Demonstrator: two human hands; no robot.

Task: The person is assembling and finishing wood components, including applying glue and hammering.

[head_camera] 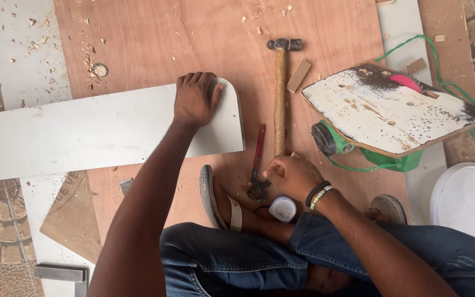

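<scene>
My left hand (pixel 195 99) lies flat, fingers together, on the right end of a long white board (pixel 83 132) that lies across a brown plywood sheet (pixel 193 33). My right hand (pixel 292 176) is curled by the handle end of a wooden-handled hammer (pixel 279 93), beside red-handled pliers (pixel 257 159). Whether it grips something small is hidden by the fingers. A white tape measure (pixel 283 209) lies just below that hand, by my sandalled foot (pixel 218 198).
A green power saw fixed under a worn white board (pixel 386 110) sits to the right, with a green cord (pixel 435 60). There is a white bucket lid (pixel 468 201) at the far right, a small wood block (pixel 299 75), wood chips and a metal square (pixel 61 273) at the lower left.
</scene>
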